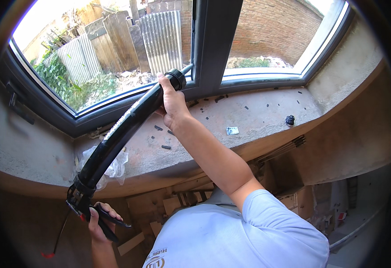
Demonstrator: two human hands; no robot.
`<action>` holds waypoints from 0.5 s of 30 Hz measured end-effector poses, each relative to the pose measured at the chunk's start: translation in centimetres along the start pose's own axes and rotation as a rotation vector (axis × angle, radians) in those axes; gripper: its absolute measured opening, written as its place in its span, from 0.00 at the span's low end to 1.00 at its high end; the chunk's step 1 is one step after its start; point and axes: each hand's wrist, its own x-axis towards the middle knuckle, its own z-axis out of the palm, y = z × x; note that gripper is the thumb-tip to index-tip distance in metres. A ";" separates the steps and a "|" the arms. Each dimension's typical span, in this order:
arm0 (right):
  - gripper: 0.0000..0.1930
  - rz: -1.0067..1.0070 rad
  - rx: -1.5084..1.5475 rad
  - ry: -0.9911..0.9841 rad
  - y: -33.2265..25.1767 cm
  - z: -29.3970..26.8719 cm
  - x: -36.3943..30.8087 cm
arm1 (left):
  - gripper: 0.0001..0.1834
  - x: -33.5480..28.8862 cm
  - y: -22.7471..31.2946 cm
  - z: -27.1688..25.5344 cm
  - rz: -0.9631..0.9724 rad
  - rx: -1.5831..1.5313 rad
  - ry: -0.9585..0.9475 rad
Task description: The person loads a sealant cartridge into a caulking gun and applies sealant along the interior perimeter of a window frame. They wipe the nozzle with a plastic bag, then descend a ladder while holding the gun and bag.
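A long black caulking gun (pixel 128 123) slants from the lower left up to the window. My left hand (pixel 100 223) is wrapped round its handle and trigger (pixel 110 219) at the lower end. Up front, my right hand (pixel 171 100) grips the barrel just behind the black end cap (pixel 176 79). The pale nozzle (pixel 187 69) points at the inner edge of the dark window frame (pixel 211 58), beside the left pane; whether its tip touches cannot be made out. A thin rod with a red end (pixel 48 255) hangs down behind the gun's handle.
Crumpled clear plastic (pixel 115 167) lies on the rough sill (pixel 195 152) under the barrel. Small dark scraps (pixel 165 147), a blue-and-white packet (pixel 232 130) and a black lump (pixel 290 119) are scattered along it. A window handle (pixel 19 105) juts out at left. Boards (pixel 130 243) lie below.
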 end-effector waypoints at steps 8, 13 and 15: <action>0.29 -0.005 -0.030 -0.013 -1.5 1.0 -0.6 | 0.26 -0.3 0.6 1.4 0.024 -0.012 0.000; 0.30 -0.006 -0.049 -0.079 -2.6 1.4 -1.3 | 0.27 -0.6 1.2 2.3 0.033 -0.014 -0.002; 0.30 -0.016 -0.044 -0.081 -3.0 1.7 -1.5 | 0.27 -0.7 1.5 2.7 0.035 -0.013 -0.001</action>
